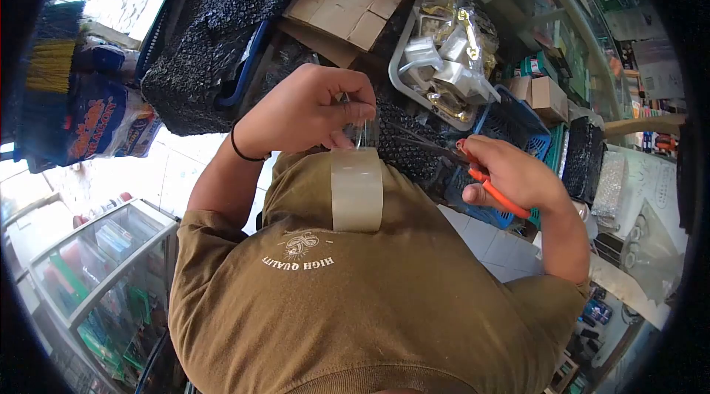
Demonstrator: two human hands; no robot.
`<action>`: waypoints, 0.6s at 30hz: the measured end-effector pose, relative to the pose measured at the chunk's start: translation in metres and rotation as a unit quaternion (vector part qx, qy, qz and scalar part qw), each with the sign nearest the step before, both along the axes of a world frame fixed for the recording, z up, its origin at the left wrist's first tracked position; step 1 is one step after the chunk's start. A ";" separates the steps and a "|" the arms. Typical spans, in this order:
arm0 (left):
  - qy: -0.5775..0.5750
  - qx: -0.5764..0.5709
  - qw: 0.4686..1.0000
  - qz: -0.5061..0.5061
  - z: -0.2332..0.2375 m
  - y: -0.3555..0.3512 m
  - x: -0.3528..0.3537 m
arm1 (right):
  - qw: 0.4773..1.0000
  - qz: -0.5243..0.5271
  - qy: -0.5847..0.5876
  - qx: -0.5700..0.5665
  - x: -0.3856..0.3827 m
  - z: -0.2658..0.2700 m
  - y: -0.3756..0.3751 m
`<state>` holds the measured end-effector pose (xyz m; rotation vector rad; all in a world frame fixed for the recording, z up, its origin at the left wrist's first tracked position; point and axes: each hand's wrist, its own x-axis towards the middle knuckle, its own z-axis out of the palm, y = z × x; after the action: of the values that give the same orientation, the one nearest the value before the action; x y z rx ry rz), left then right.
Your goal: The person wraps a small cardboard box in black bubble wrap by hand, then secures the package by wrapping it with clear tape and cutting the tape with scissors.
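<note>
My left hand is closed, its fingers pinching the clear tape just above a broad, pale, see-through band. That band of clear tape stands out against the front of my olive shirt. To the right, my right hand is wrapped around scissors with orange handles. Their dark blades point left toward the tape and sit apart from it.
Ahead are a cardboard box, a white tray of wrapped gold-coloured hardware, black bubble wrap and a blue basket. A glass display case stands at the left, and a counter with bubble wrap at the right.
</note>
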<state>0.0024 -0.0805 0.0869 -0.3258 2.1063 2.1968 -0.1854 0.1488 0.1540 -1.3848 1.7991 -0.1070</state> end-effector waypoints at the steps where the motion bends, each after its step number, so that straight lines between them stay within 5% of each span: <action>1: 0.001 0.002 1.000 0.000 0.000 0.000 0.000 | 1.000 0.000 0.001 0.002 -0.002 0.003 -0.002; 18: 0.005 0.017 1.000 -0.010 -0.005 -0.002 -0.001 | 0.994 0.076 0.029 0.067 -0.017 0.023 -0.033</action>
<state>0.0018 -0.0823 0.0820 -0.2908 2.0664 2.2244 -0.2025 0.1154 0.1769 -1.4351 1.7086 0.1339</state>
